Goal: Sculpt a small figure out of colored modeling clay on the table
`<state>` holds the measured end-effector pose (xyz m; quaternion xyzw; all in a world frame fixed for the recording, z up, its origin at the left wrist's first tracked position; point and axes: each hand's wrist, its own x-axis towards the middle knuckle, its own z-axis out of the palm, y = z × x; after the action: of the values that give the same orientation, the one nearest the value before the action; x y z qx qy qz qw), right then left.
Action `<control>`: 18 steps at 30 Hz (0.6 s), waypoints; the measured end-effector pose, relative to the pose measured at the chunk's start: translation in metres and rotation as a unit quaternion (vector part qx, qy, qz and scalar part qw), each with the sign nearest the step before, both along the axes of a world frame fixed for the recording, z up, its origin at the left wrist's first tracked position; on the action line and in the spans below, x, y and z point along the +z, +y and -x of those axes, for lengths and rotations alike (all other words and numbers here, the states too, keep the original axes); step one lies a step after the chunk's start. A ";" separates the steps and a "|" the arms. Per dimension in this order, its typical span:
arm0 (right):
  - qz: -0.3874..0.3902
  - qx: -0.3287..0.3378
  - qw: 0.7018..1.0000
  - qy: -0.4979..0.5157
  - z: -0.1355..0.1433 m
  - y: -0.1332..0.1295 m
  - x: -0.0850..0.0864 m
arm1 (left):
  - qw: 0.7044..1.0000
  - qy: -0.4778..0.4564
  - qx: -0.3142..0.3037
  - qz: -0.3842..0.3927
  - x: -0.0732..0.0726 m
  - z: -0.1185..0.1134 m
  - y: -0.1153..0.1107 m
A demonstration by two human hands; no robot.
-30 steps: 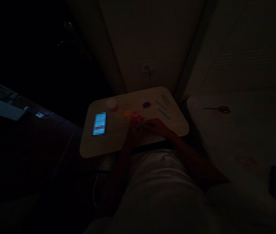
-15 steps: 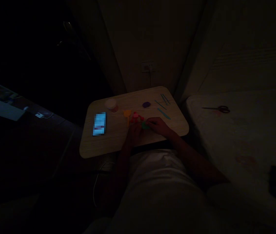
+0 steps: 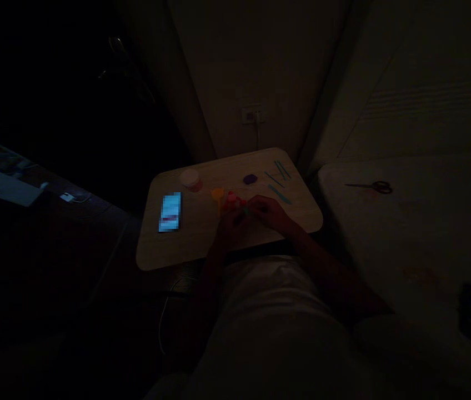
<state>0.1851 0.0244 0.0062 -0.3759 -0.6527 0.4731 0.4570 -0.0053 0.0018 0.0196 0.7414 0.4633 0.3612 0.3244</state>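
In dim light, a small green lump of what looks like modelling clay is between my two hands, mostly covered by fingers. My left hand is closed around its left side. From the right, my right hand pinches it with bent fingers. Just beyond the hands lie red and pink clay pieces. An orange flat round piece with a stem is left of them. Farther back sits a purple lump.
A lidded tub and a lit phone are on the left of the small table. A blue knife-like tool and several thin sticks lie at right. Scissors rest on the bed.
Both hands have shifted slightly, the right one curling farther over the green clay. Less of the green clay shows now. The other things on the table stay in place.
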 end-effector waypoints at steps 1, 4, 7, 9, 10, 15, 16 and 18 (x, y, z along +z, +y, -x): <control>-0.001 0.002 1.000 0.003 0.000 0.000 0.000 | 1.000 -0.002 0.003 0.002 -0.001 0.000 0.000; -0.015 0.015 1.000 0.020 -0.001 0.001 0.002 | 1.000 0.008 0.011 0.003 -0.003 0.001 0.001; 0.000 0.026 0.999 0.025 -0.002 0.001 0.002 | 0.999 0.031 0.014 -0.003 -0.006 0.001 0.001; 0.010 0.027 0.999 0.024 -0.003 0.001 0.002 | 0.999 0.033 0.011 -0.004 -0.008 0.002 0.001; 0.010 0.030 0.999 0.025 -0.003 0.001 0.002 | 0.999 0.032 0.007 -0.002 -0.008 0.002 0.001; 0.022 0.037 0.998 0.045 -0.003 -0.001 0.002 | 0.999 0.048 -0.003 -0.009 -0.008 0.002 0.001; 0.018 0.035 0.998 0.039 -0.003 -0.001 0.003 | 0.999 0.050 -0.009 -0.015 -0.008 0.002 0.002; 0.002 0.034 0.999 0.010 -0.002 -0.002 0.006 | 0.998 0.051 -0.025 -0.018 -0.008 0.003 0.003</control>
<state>0.1876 0.0225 0.0118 -0.3493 -0.6597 0.4936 0.4463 -0.0081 0.0053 0.0118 0.7760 0.4537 0.3229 0.2961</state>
